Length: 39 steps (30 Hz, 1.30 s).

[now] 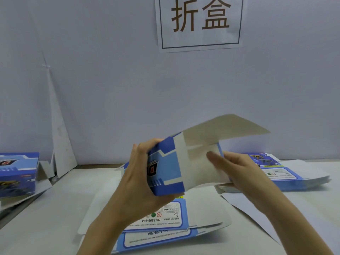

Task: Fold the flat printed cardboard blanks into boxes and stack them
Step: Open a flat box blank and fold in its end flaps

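A half-formed blue printed box [169, 166] is held in the air above the table, its open end facing right. My left hand [139, 173] grips its closed left end, fingers curled over the top edge. My right hand [237, 172] holds straight fingers against a grey side flap at the open end. The long grey lid flap [228, 126] sticks up and to the right. Under my hands lie flat printed blanks [161, 227] on the table. One finished box [18, 173] stands at the far left.
A second pile of flat blanks [287, 175] lies at the right, near the wall. A white sheet [257, 212] covers the table beside it. A sign with two large characters [200, 17] hangs on the white back wall. Loose white paper [60, 144] leans at the left.
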Each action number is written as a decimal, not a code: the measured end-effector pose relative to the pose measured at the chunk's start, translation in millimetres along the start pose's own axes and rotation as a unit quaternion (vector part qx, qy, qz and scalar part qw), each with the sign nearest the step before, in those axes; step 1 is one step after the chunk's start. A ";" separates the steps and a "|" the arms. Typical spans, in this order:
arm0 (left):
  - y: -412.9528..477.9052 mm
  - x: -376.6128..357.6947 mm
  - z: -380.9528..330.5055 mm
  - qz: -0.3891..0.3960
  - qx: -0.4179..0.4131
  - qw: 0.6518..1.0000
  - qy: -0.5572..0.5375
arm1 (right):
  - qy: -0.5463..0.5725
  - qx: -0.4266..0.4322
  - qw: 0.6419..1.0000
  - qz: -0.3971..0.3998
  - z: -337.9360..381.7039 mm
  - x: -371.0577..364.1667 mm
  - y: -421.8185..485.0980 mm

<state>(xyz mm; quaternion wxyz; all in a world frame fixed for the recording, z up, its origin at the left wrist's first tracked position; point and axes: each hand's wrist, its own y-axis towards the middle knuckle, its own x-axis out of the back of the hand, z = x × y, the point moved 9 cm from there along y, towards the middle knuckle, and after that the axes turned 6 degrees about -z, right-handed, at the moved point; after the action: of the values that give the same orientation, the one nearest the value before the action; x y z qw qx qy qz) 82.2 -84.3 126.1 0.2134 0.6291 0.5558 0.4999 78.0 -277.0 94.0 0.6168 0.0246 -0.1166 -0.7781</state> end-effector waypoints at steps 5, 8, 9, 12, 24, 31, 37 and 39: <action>-1.0 -12.8 7.3 0.040 0.071 0.995 -0.053 | -0.247 0.058 0.963 -0.090 12.1 23.7 -0.6; -8.7 -21.8 23.7 0.090 0.182 0.975 -0.093 | -0.279 0.037 0.952 -0.122 8.9 30.6 -0.6; -14.4 -25.1 28.7 0.132 0.224 0.959 -0.110 | -0.287 0.034 0.949 -0.128 8.6 31.6 -0.8; -11.2 -36.5 26.6 0.162 0.337 0.892 -0.254 | -0.304 0.036 0.941 -0.142 9.6 33.4 -1.2; -18.5 -32.5 52.7 0.080 0.372 0.891 -0.249 | -0.401 0.110 0.904 -0.098 22.6 -2.6 -8.5; -18.8 17.5 43.1 -0.076 0.309 0.934 0.159 | -0.419 0.182 0.881 -0.120 27.0 -23.7 -16.3; -11.3 24.5 26.1 -0.114 0.282 0.930 0.206 | -0.374 0.227 0.888 -0.145 28.5 -18.9 -16.7; -11.9 22.7 27.1 -0.110 0.288 0.929 0.206 | -0.366 0.250 0.882 -0.161 30.8 -16.6 -17.6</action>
<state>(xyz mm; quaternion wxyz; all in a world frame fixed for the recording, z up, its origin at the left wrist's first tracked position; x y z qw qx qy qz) 97.2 -52.3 114.1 -0.0421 0.4818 0.7732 0.4103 59.6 -252.6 118.5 0.3700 -0.0904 -0.5193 -0.7650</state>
